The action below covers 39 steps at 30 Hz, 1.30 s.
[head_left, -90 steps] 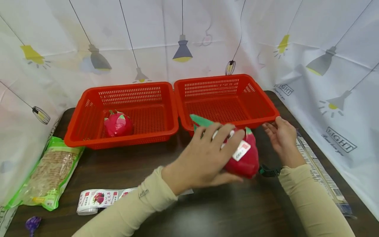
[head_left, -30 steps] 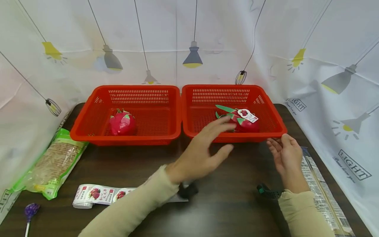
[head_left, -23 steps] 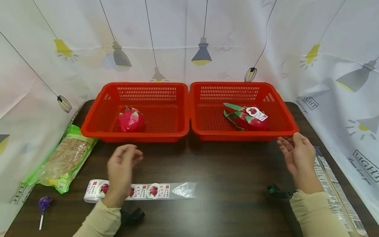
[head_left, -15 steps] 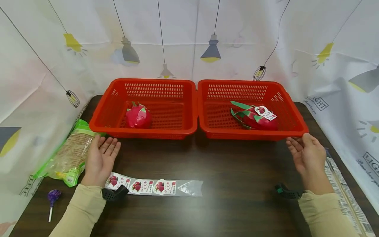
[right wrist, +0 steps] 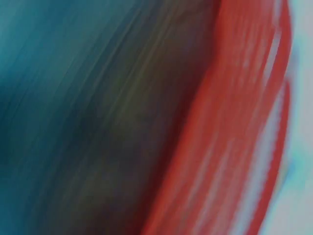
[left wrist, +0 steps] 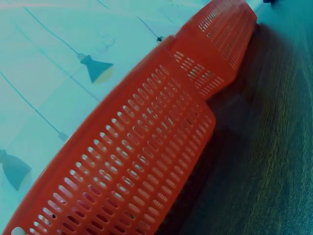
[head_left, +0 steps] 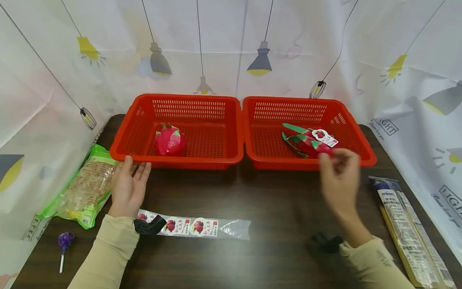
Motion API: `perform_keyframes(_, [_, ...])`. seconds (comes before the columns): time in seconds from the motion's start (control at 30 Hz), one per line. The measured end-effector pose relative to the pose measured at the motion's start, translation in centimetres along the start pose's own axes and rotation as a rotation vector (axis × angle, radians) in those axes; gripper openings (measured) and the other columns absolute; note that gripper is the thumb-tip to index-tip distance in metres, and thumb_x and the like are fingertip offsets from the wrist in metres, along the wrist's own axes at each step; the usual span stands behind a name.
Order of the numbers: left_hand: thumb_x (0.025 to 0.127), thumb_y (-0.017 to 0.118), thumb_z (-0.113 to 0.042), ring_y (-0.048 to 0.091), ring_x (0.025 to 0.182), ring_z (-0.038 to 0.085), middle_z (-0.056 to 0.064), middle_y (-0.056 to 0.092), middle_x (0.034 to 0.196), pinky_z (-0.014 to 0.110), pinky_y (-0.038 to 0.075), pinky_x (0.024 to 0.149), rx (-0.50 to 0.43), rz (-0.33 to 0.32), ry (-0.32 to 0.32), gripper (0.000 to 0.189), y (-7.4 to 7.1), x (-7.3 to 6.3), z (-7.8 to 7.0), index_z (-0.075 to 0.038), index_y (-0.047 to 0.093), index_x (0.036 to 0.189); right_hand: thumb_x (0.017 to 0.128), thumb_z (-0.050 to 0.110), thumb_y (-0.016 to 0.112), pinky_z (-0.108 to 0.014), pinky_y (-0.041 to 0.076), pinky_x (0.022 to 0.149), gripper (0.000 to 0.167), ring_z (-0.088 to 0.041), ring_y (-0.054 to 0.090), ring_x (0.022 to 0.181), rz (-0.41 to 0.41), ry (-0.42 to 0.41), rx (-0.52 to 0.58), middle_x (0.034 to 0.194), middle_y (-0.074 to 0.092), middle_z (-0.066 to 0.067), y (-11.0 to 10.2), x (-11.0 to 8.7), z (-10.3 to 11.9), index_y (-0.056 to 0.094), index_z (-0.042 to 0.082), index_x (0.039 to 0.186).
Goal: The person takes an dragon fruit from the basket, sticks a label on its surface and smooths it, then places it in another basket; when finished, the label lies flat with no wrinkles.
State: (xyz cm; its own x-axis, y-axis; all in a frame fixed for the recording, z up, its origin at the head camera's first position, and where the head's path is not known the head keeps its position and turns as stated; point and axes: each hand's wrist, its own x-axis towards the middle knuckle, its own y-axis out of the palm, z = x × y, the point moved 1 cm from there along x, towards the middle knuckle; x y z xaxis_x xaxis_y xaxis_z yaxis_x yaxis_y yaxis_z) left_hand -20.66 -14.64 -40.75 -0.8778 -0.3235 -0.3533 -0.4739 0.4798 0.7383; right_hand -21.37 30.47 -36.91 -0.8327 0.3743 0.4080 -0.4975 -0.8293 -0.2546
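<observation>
My left hand [head_left: 128, 189] is at the front left corner of the left red basket [head_left: 187, 162], thumb on the rim and fingers below it. A thumb tip shows at that rim in the left wrist view's bottom corner. Inside this basket sits a dragon fruit [head_left: 170, 141] with no label in sight. Blurred, my right hand [head_left: 339, 182] is before the right red basket [head_left: 274, 162], fingers loosely bent, nothing visible in them. The dragon fruit [head_left: 306, 145] there lies on its side and bears a white sticker [head_left: 324, 137]. In the right wrist view everything is smeared.
A strip of dragon fruit stickers [head_left: 203, 228] lies on the dark table, partly behind my left wrist. Left of it are a green-edged food bag [head_left: 88, 188] and a purple lollipop [head_left: 65, 240]. A long printed packet [head_left: 408, 233] lies at the right edge.
The labelled dragon fruit went from my left hand into the right basket. That hand then swung left to the left basket's corner. My right hand has left the right basket's corner, moving left.
</observation>
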Motion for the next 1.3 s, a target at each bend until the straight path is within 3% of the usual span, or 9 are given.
perform_keyframes(0.07, [0.104, 0.055, -0.024, 0.043, 0.112, 0.017, 0.003, 0.043, 0.13, 0.024, 0.058, 0.084, 0.002, 0.003, 0.017, 0.037, -0.1, 0.2, -0.2, -0.017, 0.039, 0.137, 0.097, 0.02, 0.068, -0.024, 0.047, 0.083, 0.037, -0.013, 0.058, 0.097, 0.278, -0.113, -0.017, 0.11, 0.058, 0.002, 5.2, -2.3, 3.8, 0.055, 0.007, 0.129])
perform_keyframes(0.2, [0.104, 0.054, -0.024, 0.045, 0.109, 0.018, 0.004, 0.044, 0.126, 0.024, 0.059, 0.084, 0.013, -0.02, 0.031, 0.031, -0.1, 0.4, -0.1, -0.015, 0.042, 0.132, 0.095, 0.041, 0.069, -0.045, 0.048, 0.108, 0.071, -0.025, 0.053, 0.131, 0.704, -0.148, -0.096, 0.144, 0.053, -0.011, 16.2, -5.1, 9.7, 0.04, 0.008, 0.151])
perform_keyframes(0.33, [0.105, 0.053, -0.025, 0.047, 0.107, 0.018, 0.003, 0.046, 0.123, 0.023, 0.059, 0.086, 0.034, -0.03, 0.036, 0.027, -0.4, 0.4, 0.4, -0.014, 0.044, 0.128, 0.091, 0.059, 0.065, -0.05, 0.042, 0.117, 0.09, -0.031, 0.045, 0.138, 0.865, -0.104, -0.29, 0.149, 0.049, -0.012, 25.9, -5.2, 12.1, 0.031, 0.006, 0.155])
perform_keyframes(0.47, [0.105, 0.053, -0.026, 0.051, 0.103, 0.017, 0.003, 0.048, 0.118, 0.022, 0.059, 0.086, 0.066, -0.03, 0.05, 0.022, -0.4, 0.4, 0.9, -0.013, 0.046, 0.122, 0.087, 0.07, 0.064, -0.051, 0.027, 0.126, 0.108, -0.04, 0.033, 0.149, 0.94, -0.007, -0.516, 0.159, 0.038, -0.02, 31.6, -4.1, 11.7, 0.022, -0.001, 0.158])
perform_keyframes(0.57, [0.105, 0.052, -0.026, 0.052, 0.099, 0.016, 0.003, 0.048, 0.115, 0.022, 0.059, 0.087, 0.095, -0.016, 0.046, 0.019, -0.3, 0.4, 1.1, -0.013, 0.046, 0.119, 0.082, 0.07, 0.069, -0.054, 0.028, 0.125, 0.116, -0.043, 0.029, 0.151, 0.961, 0.104, -0.593, 0.164, 0.03, -0.022, 33.2, -3.5, 10.8, 0.017, -0.001, 0.159])
perform_keyframes(0.7, [0.107, 0.049, -0.025, 0.054, 0.096, 0.015, 0.003, 0.047, 0.113, 0.022, 0.059, 0.087, 0.106, -0.011, 0.053, 0.014, -0.3, 0.5, 0.8, -0.013, 0.047, 0.115, 0.078, 0.062, 0.078, -0.049, 0.047, 0.112, 0.11, -0.035, 0.051, 0.131, 0.963, 0.182, -0.567, 0.145, 0.049, -0.018, 33.8, -3.2, 10.3, 0.024, 0.001, 0.153])
perform_keyframes(0.9, [0.107, 0.05, -0.023, 0.055, 0.093, 0.015, 0.004, 0.048, 0.113, 0.022, 0.06, 0.084, 0.083, -0.036, 0.08, 0.012, -0.7, 0.6, 0.3, -0.012, 0.048, 0.112, 0.08, 0.056, 0.079, -0.038, 0.056, 0.094, 0.087, -0.025, 0.06, 0.104, 0.981, 0.169, -0.52, 0.12, 0.06, -0.01, 34.2, -3.2, 10.5, 0.041, 0.004, 0.137])
perform_keyframes(1.13, [0.106, 0.053, -0.025, 0.055, 0.091, 0.015, 0.004, 0.05, 0.11, 0.021, 0.06, 0.082, 0.086, -0.044, 0.081, 0.016, -0.4, 0.7, 0.7, -0.012, 0.048, 0.115, 0.08, 0.052, 0.08, -0.035, 0.058, 0.088, 0.074, -0.023, 0.062, 0.098, 0.917, 0.177, -0.489, 0.116, 0.062, -0.008, 33.2, -2.6, 10.6, 0.048, 0.007, 0.129])
perform_keyframes(1.3, [0.104, 0.057, -0.028, 0.053, 0.095, 0.017, 0.005, 0.049, 0.11, 0.022, 0.059, 0.083, 0.062, -0.053, 0.091, 0.02, -0.6, 0.7, 0.6, -0.013, 0.049, 0.113, 0.08, 0.05, 0.081, -0.033, 0.06, 0.087, 0.076, -0.021, 0.061, 0.103, 0.879, 0.112, -0.348, 0.122, 0.061, -0.007, 30.1, -1.3, 12.6, 0.045, 0.009, 0.133])
